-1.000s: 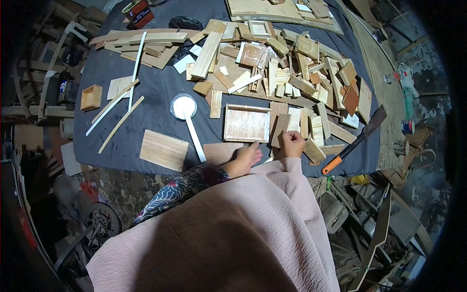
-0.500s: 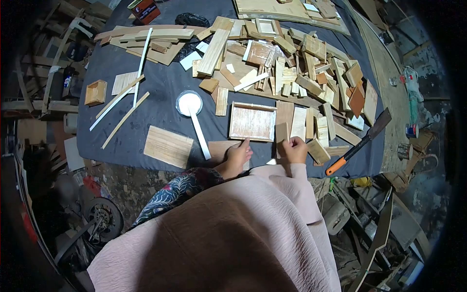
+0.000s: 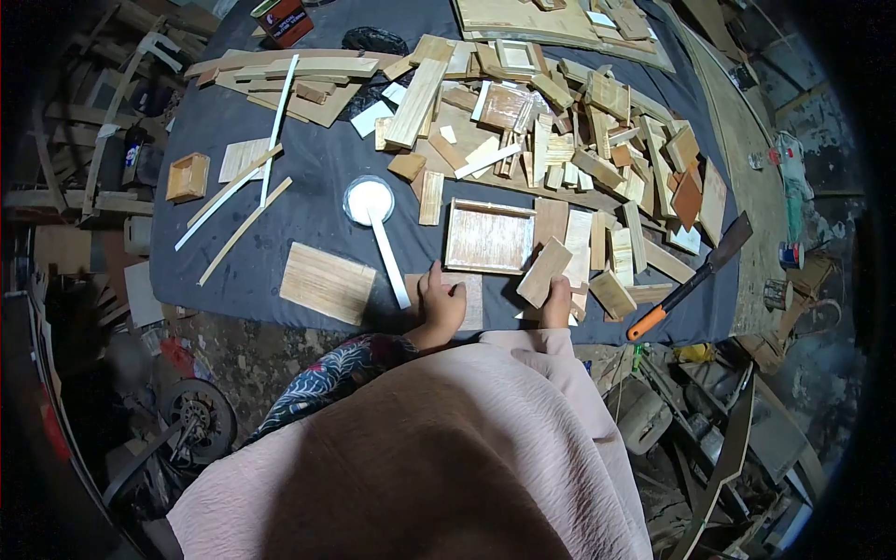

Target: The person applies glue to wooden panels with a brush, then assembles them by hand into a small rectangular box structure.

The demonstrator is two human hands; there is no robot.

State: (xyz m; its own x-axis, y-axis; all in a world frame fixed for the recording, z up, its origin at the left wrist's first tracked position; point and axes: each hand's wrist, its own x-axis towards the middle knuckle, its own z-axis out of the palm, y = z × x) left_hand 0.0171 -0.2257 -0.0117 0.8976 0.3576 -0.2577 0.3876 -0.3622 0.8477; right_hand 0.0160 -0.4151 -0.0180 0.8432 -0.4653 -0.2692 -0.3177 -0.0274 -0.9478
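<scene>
My right hand (image 3: 557, 304) grips a small rectangular wood block (image 3: 543, 272) by its right edge, tilted above the cloth. My left hand (image 3: 440, 305) rests over a thin flat board (image 3: 471, 315), index finger and thumb apart, holding nothing. Just beyond both hands lies a shallow wooden tray (image 3: 489, 237) with raised edges and whitish smears inside. To the left stands a round tub of white paste (image 3: 369, 200), a white strip (image 3: 388, 263) reaching from it toward me. Another thin wooden panel (image 3: 328, 283) lies left of the strip.
A heap of wood offcuts (image 3: 560, 154) covers the back right of the dark cloth. A machete with an orange handle (image 3: 689, 277) lies at the right edge. Long thin strips (image 3: 245, 231) and a small wooden box (image 3: 188, 177) are on the left. A red tin (image 3: 282, 22) stands at the back.
My right hand has turned the upright wood block so its broad face shows. My left hand has moved left, away from the tray's near edge. The view has shifted slightly.
</scene>
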